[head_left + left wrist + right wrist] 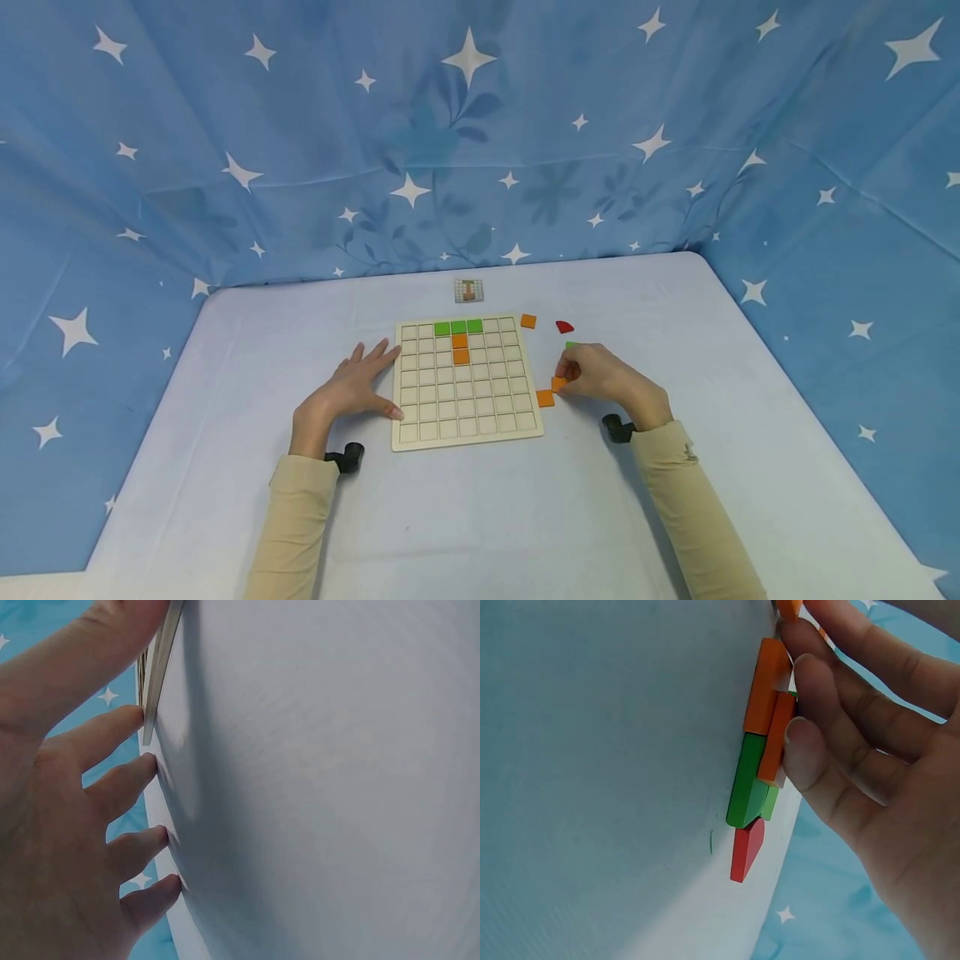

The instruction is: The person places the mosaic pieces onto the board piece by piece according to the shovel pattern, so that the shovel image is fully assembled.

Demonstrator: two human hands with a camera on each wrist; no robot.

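Centre-right, my right hand [602, 372] seemingly pinches an orange tile [557, 384], probably light, stiff, best edge-held; left hand [352, 388] spread.

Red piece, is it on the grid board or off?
Off: the red piece lies on the white cloth, right of the grid board.

A cream, square, gridded board [446, 408], topped with three green square tiles [459, 327] and two orange square tiles [461, 357], is seen between the left hand [352, 387] and right hand [602, 372]. Beyond both, blue fabric [300, 108] is patterned with white stars [468, 58].
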